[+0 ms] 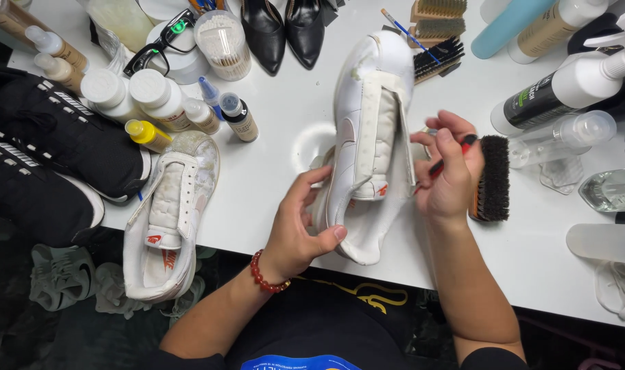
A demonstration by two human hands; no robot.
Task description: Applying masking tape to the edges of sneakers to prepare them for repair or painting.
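My left hand grips the heel end of a white sneaker with its laces out and its tongue lifted, tilted on its side on the white table. A red bead bracelet sits on that wrist. My right hand holds a thin red-handled brush against the sneaker's right side; its tip is hidden behind the shoe. The matching white sneaker, dirtier, lies at the table's front-left edge, hanging partly over it.
A dark-bristled wooden brush lies right of my right hand. Several bottles and a jar of cotton swabs stand at back left, black shoes at far left, black heels at the back, spray bottles at right.
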